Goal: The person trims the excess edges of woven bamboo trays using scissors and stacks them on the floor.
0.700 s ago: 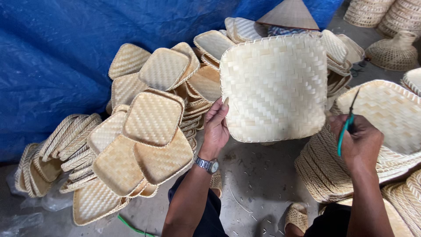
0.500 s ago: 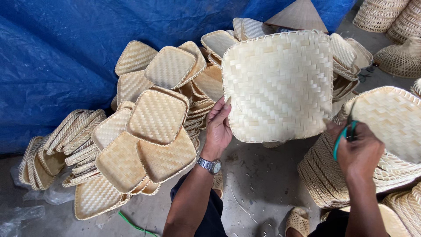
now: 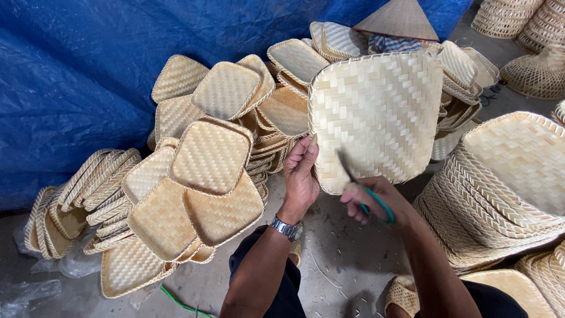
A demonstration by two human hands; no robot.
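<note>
Left hand: the left hand [image 3: 301, 176] grips the lower left edge of a woven tray [image 3: 376, 118], its fingers [image 3: 297, 154] closed on the rim and the thumb lying along the weave; a metal wristwatch [image 3: 286, 228] sits on that wrist.
Right hand: the right hand [image 3: 372, 201] is clamped around a pair of scissors [image 3: 366, 189] with green handles; the dark blades point up and to the left, their tip against the lower part of the tray's face.
Woven tray: pale, square with rounded corners, held upright and off the floor, its bottom turned toward the camera; it hides part of the heap behind it.
Heap on the left: darker, honey-coloured square trays [image 3: 209, 159] lie tumbled over one another, some flat, some tilted, reaching from the blue tarp [image 3: 76, 76] down toward the near edge of the floor.
Standing row: at the far left edge of the floor, more trays [image 3: 82, 188] stand on their rims, packed side by side.
Stack on the right: a tall, neat pile of nested pale trays [image 3: 506, 188] sits just beside the right forearm.
Behind the held tray: a conical hat [image 3: 399, 17] shows over the tray's top rim, among more stacked trays.
Far right corner: round open-weave baskets [image 3: 532, 65] are grouped there, well apart from the hands.
Floor: the grey concrete floor [image 3: 335, 271] under the hands is strewn with thin trimmings, and a green strip [image 3: 179, 303] lies near its near edge.
Plastic: crumpled clear sheeting [image 3: 29, 288] lies at the near left corner of the floor.
</note>
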